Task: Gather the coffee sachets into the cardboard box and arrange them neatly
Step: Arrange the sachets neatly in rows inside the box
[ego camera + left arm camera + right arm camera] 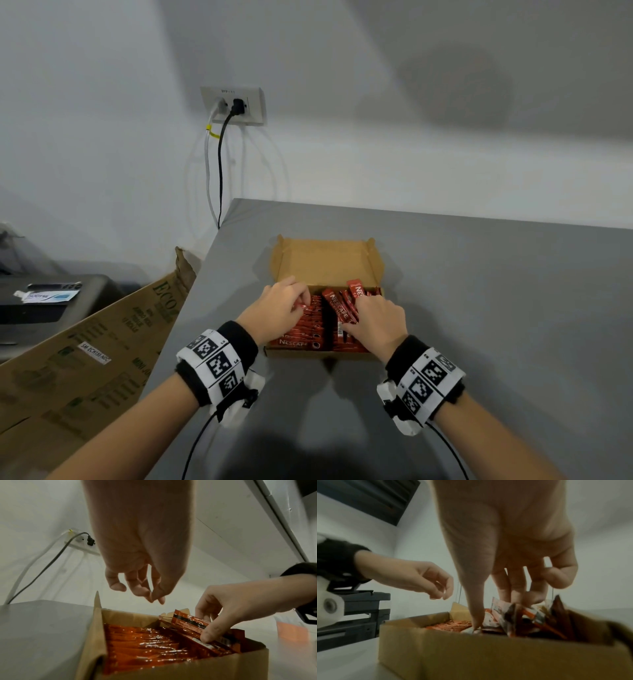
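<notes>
An open cardboard box (325,260) sits on the grey table (496,308), its lid tilted back. Red coffee sachets (301,337) lie in a row along its left side. My right hand (354,313) is in the right half and grips a loose bundle of sachets (339,308) that stand tilted, thumb in front and fingers behind. In the left wrist view the thumb presses the bundle (188,623). My left hand (154,599) hovers just above the left row (145,642), fingers loosely curled and holding nothing. The box floor under the sachets is hidden.
A large printed cardboard carton (85,359) leans against the table's left edge. Behind it stands a black printer (51,301). A wall socket (236,106) with two cables is on the wall behind. The table's left edge runs close to the box.
</notes>
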The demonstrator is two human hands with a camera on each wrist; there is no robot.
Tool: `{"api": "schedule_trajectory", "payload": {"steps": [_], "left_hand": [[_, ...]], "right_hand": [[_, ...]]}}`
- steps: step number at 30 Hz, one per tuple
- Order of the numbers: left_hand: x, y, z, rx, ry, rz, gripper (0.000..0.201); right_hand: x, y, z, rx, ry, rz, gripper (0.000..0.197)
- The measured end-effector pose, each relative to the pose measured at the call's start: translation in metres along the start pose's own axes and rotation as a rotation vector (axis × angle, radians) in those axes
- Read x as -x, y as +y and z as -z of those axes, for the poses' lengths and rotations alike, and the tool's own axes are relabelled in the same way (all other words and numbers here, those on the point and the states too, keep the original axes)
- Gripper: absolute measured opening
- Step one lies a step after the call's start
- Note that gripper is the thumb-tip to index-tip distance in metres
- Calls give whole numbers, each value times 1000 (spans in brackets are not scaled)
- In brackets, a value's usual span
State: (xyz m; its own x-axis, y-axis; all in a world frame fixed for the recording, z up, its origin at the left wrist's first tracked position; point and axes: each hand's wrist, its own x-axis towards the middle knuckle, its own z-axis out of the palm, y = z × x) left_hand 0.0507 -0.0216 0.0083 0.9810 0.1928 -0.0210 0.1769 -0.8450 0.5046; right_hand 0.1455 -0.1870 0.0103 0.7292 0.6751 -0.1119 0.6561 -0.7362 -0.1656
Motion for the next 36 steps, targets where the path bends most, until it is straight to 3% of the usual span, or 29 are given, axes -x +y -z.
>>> {"api": "schedule_trajectory", "payload": {"steps": [4,7,10,12,16,21,24,27,29,31,33,36], "left_hand": [[-6,7,-8,98,4,27,23],[-8,15,-8,216,66,60,15],[-4,28,-7,513,92,68,24],[-1,35,-7,602,135,37,18],[0,28,-6,642,227,71,16],[8,8,4,731,369,112,12],[16,2,3,767,393,85,8],[25,-3,-3,816,398,100,25],[29,-6,-4,779,391,106,20],[32,-11,-3,702,379,99,11],[35,-17,1,650,376,113,15],[36,-24,10,747,388,105,19]], "right_hand": [[0,3,5,-67,-38,-27,20],[0,9,12,-133,51,-26,18],[3,6,12,-176,158,116,12],[5,0,7,-228,191,228,11],[4,-1,-3,-403,243,353,10],[3,2,1,-560,66,278,49],[0,2,-2,-610,66,308,43],[-4,-1,-4,-612,148,318,34],[-6,-2,-3,-614,169,310,29],[-7,-3,-3,-604,153,322,21],[-7,-5,-5,-645,106,319,18],[-5,-9,-8,-764,48,269,15]]}}
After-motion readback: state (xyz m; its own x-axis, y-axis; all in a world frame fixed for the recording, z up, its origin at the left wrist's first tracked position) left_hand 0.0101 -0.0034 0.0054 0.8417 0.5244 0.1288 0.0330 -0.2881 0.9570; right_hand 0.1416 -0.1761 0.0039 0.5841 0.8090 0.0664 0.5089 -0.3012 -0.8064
